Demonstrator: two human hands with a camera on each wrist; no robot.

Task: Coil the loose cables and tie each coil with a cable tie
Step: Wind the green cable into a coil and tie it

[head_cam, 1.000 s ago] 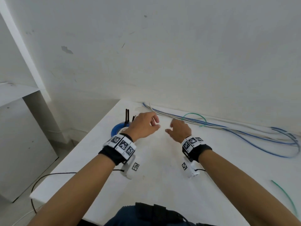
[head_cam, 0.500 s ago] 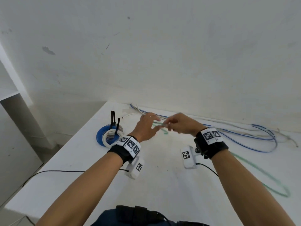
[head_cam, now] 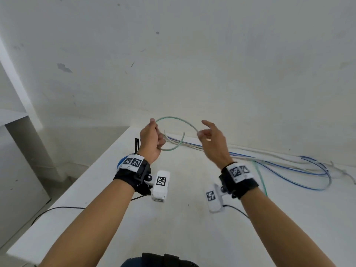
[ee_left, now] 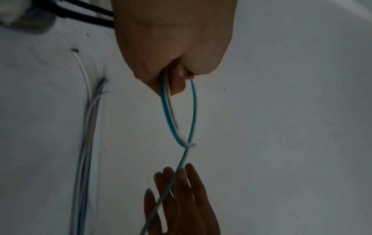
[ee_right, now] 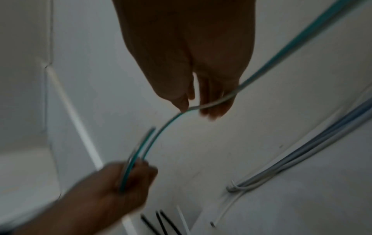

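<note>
Nearest to you are your two forearms, each with a black wrist strap and a white camera block, raised above the white table (head_cam: pixel 173 228). Your left hand (head_cam: pixel 151 140) is closed around the green cable (head_cam: pixel 174 118); the fingers are curled and two strands of the cable come out of the fist, so a first loop stands in the air above the table. From the fist the cable makes an arc over to your right hand (head_cam: pixel 212 140). There the thumb and the fingertips (ee_right: pixel 182 101) meet on the cable in a light pinch, while the index finger points up and away; how firmly it holds I cannot tell, since the wrist view is blurred. Behind the right wrist the green cable goes down to the table.

Farther, along the wall (head_cam: pixel 192 64), lie the loose blue and white cables (head_cam: pixel 289 166), in a long bend to the right. To the left, partly hidden by your left wrist, is a blue coil (head_cam: pixel 119 164), with black cable ties (head_cam: pixel 137 145) standing beside it.
</note>
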